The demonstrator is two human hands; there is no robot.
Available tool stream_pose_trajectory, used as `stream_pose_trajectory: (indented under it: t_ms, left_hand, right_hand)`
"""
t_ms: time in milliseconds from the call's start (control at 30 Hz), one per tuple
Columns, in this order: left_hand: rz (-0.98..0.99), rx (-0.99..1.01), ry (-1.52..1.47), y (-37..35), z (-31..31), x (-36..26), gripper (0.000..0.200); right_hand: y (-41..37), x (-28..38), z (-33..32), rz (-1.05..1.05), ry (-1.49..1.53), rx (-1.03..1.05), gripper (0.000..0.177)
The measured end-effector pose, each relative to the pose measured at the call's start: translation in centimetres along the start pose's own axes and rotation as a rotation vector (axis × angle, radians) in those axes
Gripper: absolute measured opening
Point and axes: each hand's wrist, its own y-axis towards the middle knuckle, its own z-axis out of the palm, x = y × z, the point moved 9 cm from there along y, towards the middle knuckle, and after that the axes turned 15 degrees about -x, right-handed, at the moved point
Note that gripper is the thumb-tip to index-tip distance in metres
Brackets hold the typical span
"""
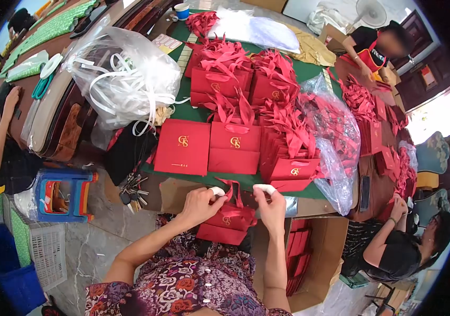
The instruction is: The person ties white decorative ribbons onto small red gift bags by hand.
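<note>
My left hand [204, 204] pinches the red ribbon handle of a small red paper gift bag [224, 231] above my lap. The ribbon loops up beside the fingertips. My right hand [271, 205] is at the bag's other side, thumb and fingertips pressed together; I cannot make out what is between them. White covers are on fingers of both hands. Just beyond, at the table's near edge, lie a flat stack of red bags [182, 150] with a gold logo and another stack [234, 152] with ribbons on top. A bundle of ribboned bags [291, 167] stands to their right.
More red bags [219, 79] stand farther back on the green table [309, 66]. Clear plastic sacks hold white ribbon [124, 79] and red ribbon [335, 126]. Keys [133, 194] hang at the left. A cardboard box [322, 258] with red bags is by my right arm. Several other people sit around.
</note>
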Motion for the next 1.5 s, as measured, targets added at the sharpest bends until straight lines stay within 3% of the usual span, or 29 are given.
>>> stream_pose_trajectory:
  t_ms: [333, 400, 467, 567, 1000, 1167, 1267, 1333, 1367, 1500]
  left_hand:
    - [0.042, -0.087, -0.067, 0.1, -0.6, -1.5, 0.018]
    - [0.066, -0.087, -0.061, 0.4, -0.9, -2.3, 0.016]
    - [0.089, -0.083, -0.059, 0.7, -1.0, -2.9, 0.014]
    - [0.156, -0.06, -0.01, 0.8, -0.6, -3.7, 0.011]
    - [0.261, 0.041, 0.054, 1.0, 0.6, -4.5, 0.013]
    - [0.278, 0.067, 0.034, 0.9, 0.8, -4.5, 0.013]
    - [0.256, 0.059, -0.048, 0.5, 0.1, -4.2, 0.024]
    - [0.102, -0.062, -0.235, -0.2, -1.3, -2.9, 0.048]
    - [-0.098, 0.155, -0.308, -1.4, 0.1, -0.9, 0.065]
    - [-0.084, 0.097, -0.405, -2.5, -0.8, -0.8, 0.066]
  right_hand:
    - [-2.1, 0.4, 4.0, -0.363, -0.375, 0.192, 0.02]
    - [-2.1, 0.1, 3.7, -0.332, -0.334, 0.18, 0.016]
    - [-1.8, -0.9, 3.0, -0.121, -0.125, 0.153, 0.015]
    - [-2.1, -1.8, 3.1, -0.03, 0.033, 0.2, 0.015]
    - [-2.6, -1.9, 3.2, -0.006, 0.083, 0.189, 0.016]
    - [-2.8, -1.8, 3.5, -0.099, 0.004, 0.19, 0.01]
    - [-2.5, -1.9, 2.4, -0.093, 0.11, 0.066, 0.009]
    - [-2.5, -2.0, 1.7, -0.071, 0.149, 0.043, 0.009]
    - [-2.4, -2.5, 1.5, -0.017, 0.218, 0.039, 0.008]
    - [-2.7, -2.9, 1.4, 0.062, 0.291, 0.05, 0.007]
